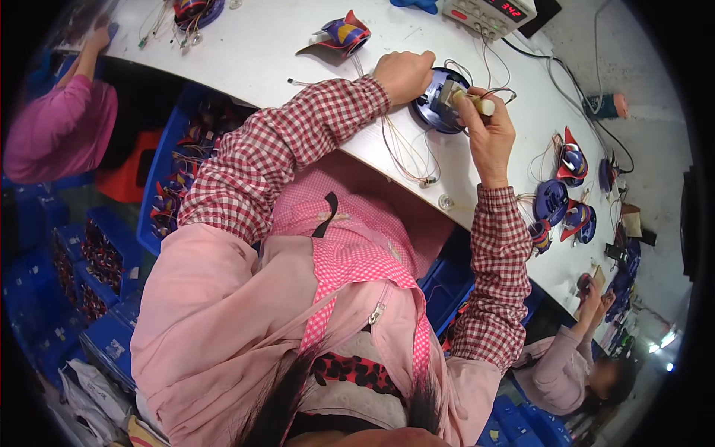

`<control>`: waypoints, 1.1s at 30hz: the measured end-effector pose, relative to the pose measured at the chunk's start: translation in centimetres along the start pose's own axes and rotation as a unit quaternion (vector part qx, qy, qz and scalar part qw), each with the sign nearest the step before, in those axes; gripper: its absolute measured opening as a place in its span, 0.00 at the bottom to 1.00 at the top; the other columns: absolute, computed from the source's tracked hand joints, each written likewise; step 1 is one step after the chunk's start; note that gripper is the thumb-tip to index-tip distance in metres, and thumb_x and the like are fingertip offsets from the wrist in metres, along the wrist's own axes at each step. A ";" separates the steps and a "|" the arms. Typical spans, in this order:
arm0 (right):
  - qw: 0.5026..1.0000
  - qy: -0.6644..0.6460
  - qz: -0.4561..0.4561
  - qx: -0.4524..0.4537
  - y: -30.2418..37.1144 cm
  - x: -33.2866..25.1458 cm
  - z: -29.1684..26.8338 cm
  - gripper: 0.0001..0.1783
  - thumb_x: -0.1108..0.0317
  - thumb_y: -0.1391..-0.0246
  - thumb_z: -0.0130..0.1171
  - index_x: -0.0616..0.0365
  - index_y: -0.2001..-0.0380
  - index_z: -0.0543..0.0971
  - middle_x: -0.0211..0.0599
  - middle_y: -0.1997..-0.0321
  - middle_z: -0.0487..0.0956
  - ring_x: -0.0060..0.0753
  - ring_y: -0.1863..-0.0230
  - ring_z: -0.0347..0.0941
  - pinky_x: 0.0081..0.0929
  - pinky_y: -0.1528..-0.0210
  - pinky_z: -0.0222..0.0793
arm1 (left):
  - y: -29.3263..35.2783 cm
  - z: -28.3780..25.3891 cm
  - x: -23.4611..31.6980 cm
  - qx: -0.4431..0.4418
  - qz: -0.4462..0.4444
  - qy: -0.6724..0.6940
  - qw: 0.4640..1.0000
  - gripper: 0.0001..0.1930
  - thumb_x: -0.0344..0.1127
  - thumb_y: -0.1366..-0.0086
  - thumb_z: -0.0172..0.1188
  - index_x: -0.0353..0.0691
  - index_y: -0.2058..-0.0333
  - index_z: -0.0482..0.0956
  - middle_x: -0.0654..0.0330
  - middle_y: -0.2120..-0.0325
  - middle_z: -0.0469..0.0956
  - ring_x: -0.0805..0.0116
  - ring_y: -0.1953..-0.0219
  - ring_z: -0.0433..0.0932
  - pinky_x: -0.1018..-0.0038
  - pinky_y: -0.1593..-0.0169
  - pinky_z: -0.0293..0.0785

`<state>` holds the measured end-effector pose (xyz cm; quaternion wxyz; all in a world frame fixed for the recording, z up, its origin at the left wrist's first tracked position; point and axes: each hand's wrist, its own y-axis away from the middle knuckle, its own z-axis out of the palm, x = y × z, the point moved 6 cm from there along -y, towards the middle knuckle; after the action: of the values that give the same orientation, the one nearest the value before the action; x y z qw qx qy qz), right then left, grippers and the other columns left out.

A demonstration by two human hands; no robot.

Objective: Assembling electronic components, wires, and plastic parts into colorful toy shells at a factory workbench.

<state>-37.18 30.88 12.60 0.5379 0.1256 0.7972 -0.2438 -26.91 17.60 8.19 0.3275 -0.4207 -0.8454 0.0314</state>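
My left hand point(406, 77) is closed at the left rim of a round, dark blue plastic housing point(436, 119) on the white table; its fingertips are partly hidden. A grey block point(449, 94) sits inside the housing. My right hand point(490, 141) pinches a short cream-coloured cylinder point(484, 107) over the housing's right side. Whether the cylinder touches the block, I cannot tell. Thin wires point(410, 160) trail from the housing toward the table's near edge and end in a small connector. A small clear disc point(446, 201) lies close by.
A power supply point(488, 11) with a red display stands at the back. A red, blue and yellow shell point(344, 37) lies behind my left hand, and more coloured shells point(572, 164) with wires are on the right. Blue bins point(167, 186) hold parts at left. Two people work nearby.
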 end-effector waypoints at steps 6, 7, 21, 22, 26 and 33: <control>0.963 0.211 -0.167 0.027 0.3 -1.0 1.2 0.10 0.72 0.49 0.61 0.64 0.65 0.74 0.33 0.68 0.76 0.21 0.73 0.71 0.18 0.69 0.71 | 0.1 0.0 0.1 0.002 0.004 0.031 1.000 0.10 0.39 0.41 0.51 0.37 0.68 0.73 0.48 0.80 0.77 0.49 0.74 0.78 0.57 0.69 0.73; 0.962 0.214 -0.167 0.025 0.3 -1.0 1.4 0.10 0.72 0.49 0.61 0.64 0.65 0.74 0.33 0.68 0.76 0.21 0.73 0.71 0.18 0.69 0.71 | 0.1 0.0 0.3 0.003 0.008 0.042 0.999 0.10 0.38 0.41 0.51 0.36 0.69 0.73 0.47 0.80 0.77 0.48 0.75 0.78 0.57 0.68 0.74; 0.935 0.332 -0.118 -0.037 -1.7 -1.1 2.9 0.14 0.63 0.52 0.64 0.64 0.71 0.74 0.41 0.73 0.74 0.35 0.73 0.71 0.29 0.70 0.67 | 0.3 -0.5 0.5 -0.038 -0.022 0.025 0.999 0.10 0.36 0.43 0.53 0.35 0.68 0.74 0.46 0.76 0.78 0.48 0.71 0.78 0.59 0.65 0.75; 0.932 0.340 -0.120 -0.031 -1.7 -1.0 2.8 0.14 0.64 0.52 0.64 0.64 0.70 0.75 0.38 0.75 0.74 0.29 0.74 0.71 0.25 0.70 0.67 | 0.6 -1.7 1.3 0.017 0.016 0.069 0.997 0.10 0.36 0.43 0.54 0.35 0.66 0.74 0.48 0.73 0.78 0.50 0.69 0.78 0.61 0.63 0.75; 0.960 0.268 -0.079 -0.030 -1.2 -0.6 1.9 0.14 0.64 0.51 0.64 0.63 0.67 0.76 0.37 0.72 0.75 0.25 0.72 0.71 0.23 0.70 0.67 | 3.2 -8.1 2.6 0.180 0.163 0.120 0.963 0.13 0.36 0.41 0.57 0.34 0.61 0.74 0.52 0.67 0.76 0.60 0.69 0.78 0.70 0.67 0.74; 0.967 0.215 -0.132 -0.029 3.6 -6.0 2.8 0.16 0.68 0.50 0.61 0.62 0.58 0.75 0.41 0.65 0.73 0.35 0.70 0.71 0.28 0.68 0.68 | 11.3 -15.9 -9.8 0.238 -0.038 0.061 0.969 0.10 0.30 0.41 0.57 0.34 0.61 0.74 0.60 0.74 0.74 0.74 0.72 0.73 0.79 0.67 0.71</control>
<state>-30.98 32.82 16.40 0.3199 0.0529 0.9104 -0.2569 -5.68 14.17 11.79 0.4702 -0.2996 -0.8074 0.1933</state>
